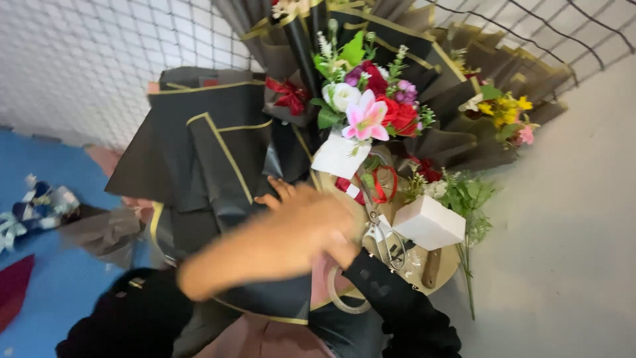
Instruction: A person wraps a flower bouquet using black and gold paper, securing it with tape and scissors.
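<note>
- Right under the left hand [311, 215], a black wrapping sheet [212, 152] with a thin gold border lies spread out. The palm is flat, the fingers [278, 189] are stretched apart, and nothing is gripped. The whole forearm is motion-blurred.
- The right hand is another story: only its black sleeve [397, 308] shows, running up beneath the left wrist. I cannot tell whether that hand is closed or apart.
- My read on the step is pressing or smoothing the sheet down. A clean fold would call for steady, even pressure, because this paper looks stiff, matte and quick to crease.
- Just beyond the fingertips stands a wrapped bouquet [368, 109] with a pink lily, red and white blooms and green sprigs. It looks soft against the paper's angular folds, and a white card [338, 156] hangs below it.
- Beside the left hand, toward the right sleeve, sits a round wooden desk [450, 260]. It carries scissors [387, 242], a white block [429, 222], a red ribbon loop [381, 185] and loose green stems.
- Near the right sleeve's cuff there is a clear roll of tape [344, 295], glossy and ring-shaped.
- Well beyond the white block is a second bouquet [507, 109] with yellow flowers.
- Far out past the left elbow, a blue floor mat [46, 199] shows.
</note>
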